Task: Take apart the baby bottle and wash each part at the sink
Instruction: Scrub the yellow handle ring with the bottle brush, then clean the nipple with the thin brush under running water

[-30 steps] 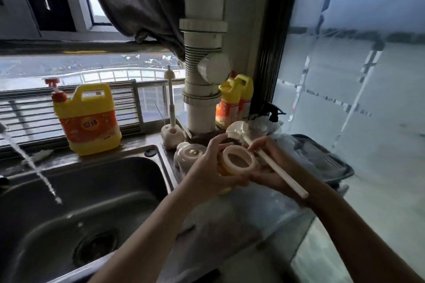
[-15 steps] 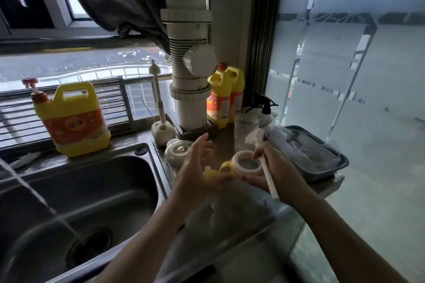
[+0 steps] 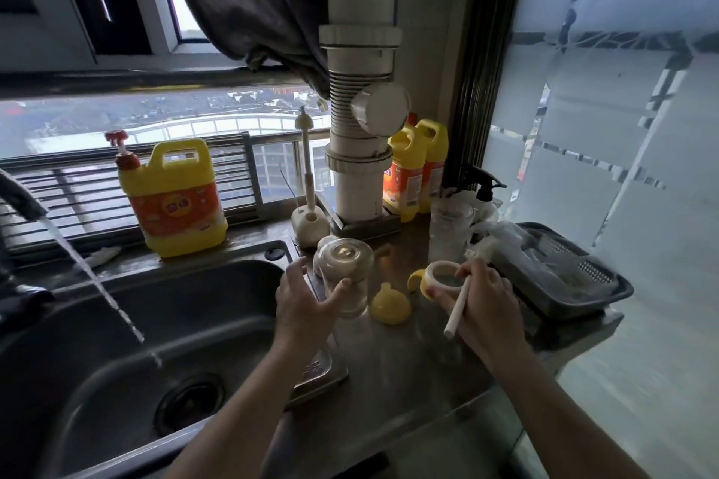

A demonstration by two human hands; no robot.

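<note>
Bottle, clear glass, by splayed L hand; R hand tight round brush handle.

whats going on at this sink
A person is partway through washing baby bottle parts. Their right hand grips a white brush together with the bottle's ring collar. The open left hand reaches around the upturned glass bottle on the counter. A yellow cap sits between them, and a water stream runs into the sink.
</note>
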